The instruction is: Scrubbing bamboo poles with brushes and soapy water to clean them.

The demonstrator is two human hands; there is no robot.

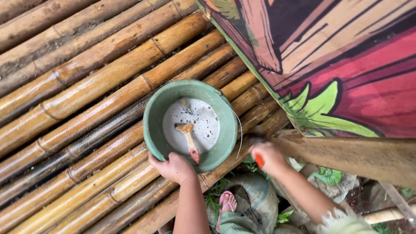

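Note:
A green bucket (pixel 158 115) stands on a platform of bamboo poles (pixel 82 95) and holds soapy white water. A brush with an orange handle (pixel 190 141) lies in the water, its handle leaning toward the near rim. My left hand (pixel 173 167) grips the bucket's near rim. My right hand (pixel 268 157) is blurred and closed around a small orange-red thing (pixel 259 160) beside the bucket, just past the platform's edge; what that thing is I cannot tell.
A painted board (pixel 329 65) with red and green shapes leans at the upper right. A wooden beam (pixel 359 156) runs below it. Under the platform's edge are a pink sandal on a foot (pixel 227 203), a grey sack (pixel 255 195) and green leaves.

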